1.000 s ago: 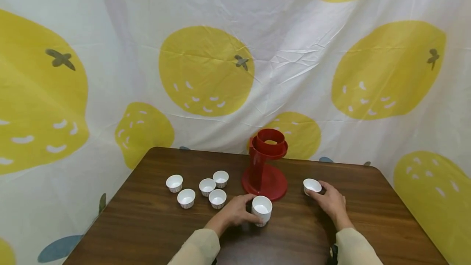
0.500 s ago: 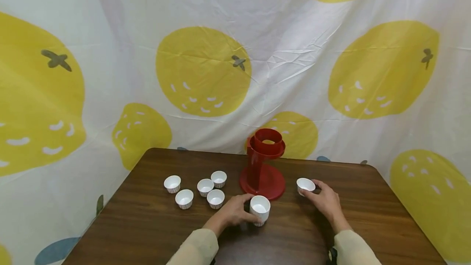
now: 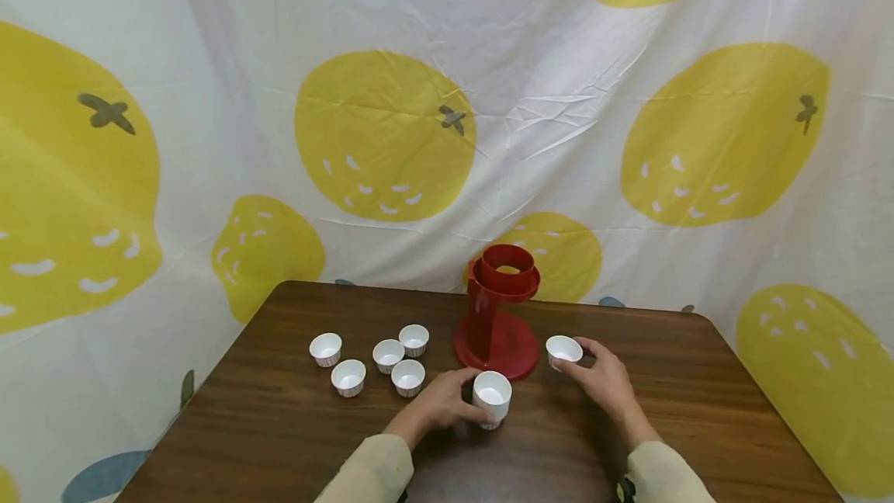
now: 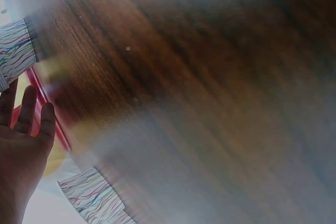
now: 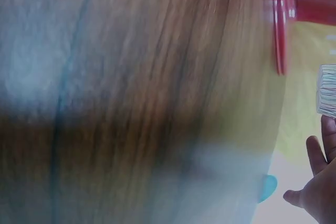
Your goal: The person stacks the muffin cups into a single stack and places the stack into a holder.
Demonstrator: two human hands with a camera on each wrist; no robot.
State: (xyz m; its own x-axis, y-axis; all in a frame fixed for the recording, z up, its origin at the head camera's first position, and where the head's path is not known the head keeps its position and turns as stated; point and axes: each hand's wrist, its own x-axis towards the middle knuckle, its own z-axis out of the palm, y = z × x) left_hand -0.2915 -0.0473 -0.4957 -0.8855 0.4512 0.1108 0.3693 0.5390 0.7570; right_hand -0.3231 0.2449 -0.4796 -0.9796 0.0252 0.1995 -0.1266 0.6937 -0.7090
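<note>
My left hand [image 3: 447, 404] grips a white ramekin [image 3: 492, 398] near the middle of the table; it looks taller than the others, like a stack. In the left wrist view its side [image 4: 16, 51] shows wavy coloured lines, with fingers of my left hand [image 4: 23, 156] against it. To the right, thumb and fingers of my right hand [image 3: 606, 380] pinch another white ramekin [image 3: 564, 349]. The right wrist view has that ramekin [image 5: 327, 90] against the yellow backdrop, above my right hand [image 5: 320, 182]. Behind and between both hands stands a red holder [image 3: 497, 309] with a ring top and round base.
Several more white ramekins [image 3: 348, 378] stand upright in a loose group left of my left hand. The dark wooden table [image 3: 293, 441] ends at a hanging cloth [image 3: 545, 138] printed with lemons.
My right hand has carried its ramekin leftward, closer to the red holder. My left hand keeps its grip in about the same place; the head view has shifted slightly.
</note>
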